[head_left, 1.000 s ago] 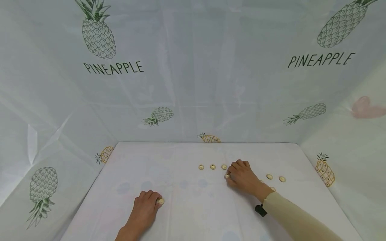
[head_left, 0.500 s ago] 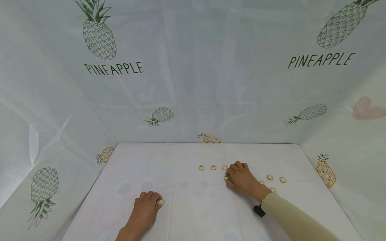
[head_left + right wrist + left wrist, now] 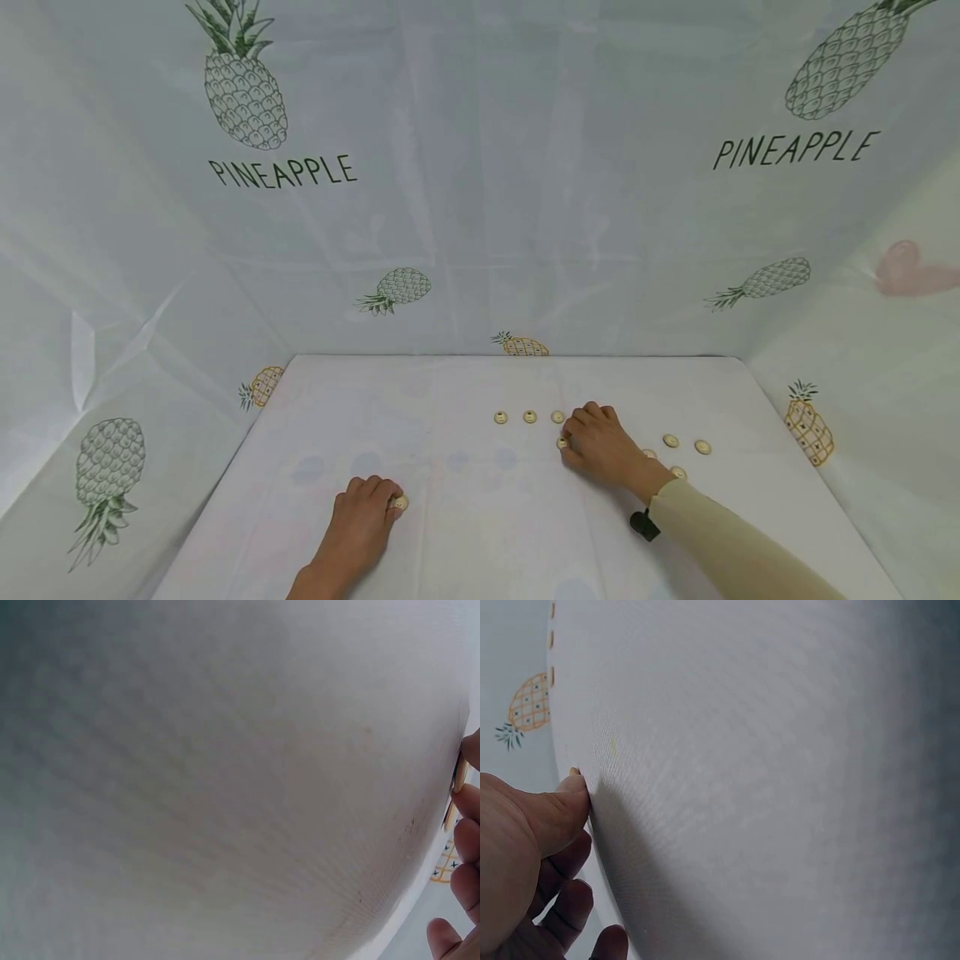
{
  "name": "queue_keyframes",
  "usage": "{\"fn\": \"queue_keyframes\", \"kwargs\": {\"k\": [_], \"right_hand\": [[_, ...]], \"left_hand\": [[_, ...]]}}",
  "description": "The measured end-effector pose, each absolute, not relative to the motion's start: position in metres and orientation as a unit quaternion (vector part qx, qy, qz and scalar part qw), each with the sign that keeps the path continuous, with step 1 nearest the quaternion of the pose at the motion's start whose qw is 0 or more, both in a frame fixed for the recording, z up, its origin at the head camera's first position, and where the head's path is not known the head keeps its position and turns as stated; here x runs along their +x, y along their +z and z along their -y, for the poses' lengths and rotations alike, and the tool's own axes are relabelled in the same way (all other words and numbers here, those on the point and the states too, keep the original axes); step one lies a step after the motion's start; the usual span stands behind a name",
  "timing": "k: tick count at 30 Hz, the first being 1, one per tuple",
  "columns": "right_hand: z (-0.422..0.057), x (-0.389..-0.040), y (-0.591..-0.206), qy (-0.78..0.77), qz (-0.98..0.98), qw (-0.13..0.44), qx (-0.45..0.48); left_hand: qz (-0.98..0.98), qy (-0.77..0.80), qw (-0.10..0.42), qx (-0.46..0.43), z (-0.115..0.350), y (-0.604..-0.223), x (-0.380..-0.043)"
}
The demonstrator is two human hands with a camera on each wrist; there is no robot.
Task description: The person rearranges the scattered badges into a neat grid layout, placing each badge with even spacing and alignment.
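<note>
My left hand (image 3: 360, 521) rests at the table's front left and pinches a round cream button (image 3: 401, 502) between thumb and forefinger. In the left wrist view a sliver of the button (image 3: 574, 772) shows past the thumb tip, right at the tabletop. Farther back and to the right, my right hand (image 3: 602, 443) pinches another button (image 3: 562, 443); the fingers cover part of it. Its thin edge (image 3: 460, 772) shows between the fingertips in the right wrist view. Just behind it, a row of three buttons (image 3: 529, 417) lies on the white tabletop (image 3: 465, 533).
Several loose buttons (image 3: 671, 440) lie at the right, some partly behind the right wrist. A black wrist device (image 3: 643, 525) hangs under the right sleeve (image 3: 720, 533). White cloth walls (image 3: 480, 208) printed with pineapples enclose the table's back and sides.
Over the first half second my right hand has drawn its button slightly nearer to me, below the row. Since then it has stayed put. The left hand has not moved.
</note>
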State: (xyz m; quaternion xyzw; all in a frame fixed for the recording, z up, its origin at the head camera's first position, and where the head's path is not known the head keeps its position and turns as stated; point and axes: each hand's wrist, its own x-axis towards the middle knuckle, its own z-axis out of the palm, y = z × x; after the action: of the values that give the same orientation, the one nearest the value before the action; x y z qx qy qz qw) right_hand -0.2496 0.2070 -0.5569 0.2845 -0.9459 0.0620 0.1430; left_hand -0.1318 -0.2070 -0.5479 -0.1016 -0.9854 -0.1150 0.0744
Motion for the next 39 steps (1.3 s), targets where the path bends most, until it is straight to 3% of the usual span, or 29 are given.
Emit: {"fn": "queue_keyframes", "kwargs": {"k": [24, 33, 39], "right_hand": [[-0.218, -0.245, -0.538, 0.077, 0.95, 0.143, 0.266], [-0.26, -0.239, -0.522, 0.09, 0.939, 0.22, 0.249], [-0.295, -0.233, -0.519, 0.083, 0.934, 0.241, 0.252]], "left_hand": [[0.987, -0.119, 0.052, -0.09, 0.205, -0.544, -0.131], [0.987, -0.124, 0.046, -0.088, 0.205, -0.545, -0.13], [0.988, -0.121, 0.048, -0.086, 0.206, -0.547, -0.131]]}}
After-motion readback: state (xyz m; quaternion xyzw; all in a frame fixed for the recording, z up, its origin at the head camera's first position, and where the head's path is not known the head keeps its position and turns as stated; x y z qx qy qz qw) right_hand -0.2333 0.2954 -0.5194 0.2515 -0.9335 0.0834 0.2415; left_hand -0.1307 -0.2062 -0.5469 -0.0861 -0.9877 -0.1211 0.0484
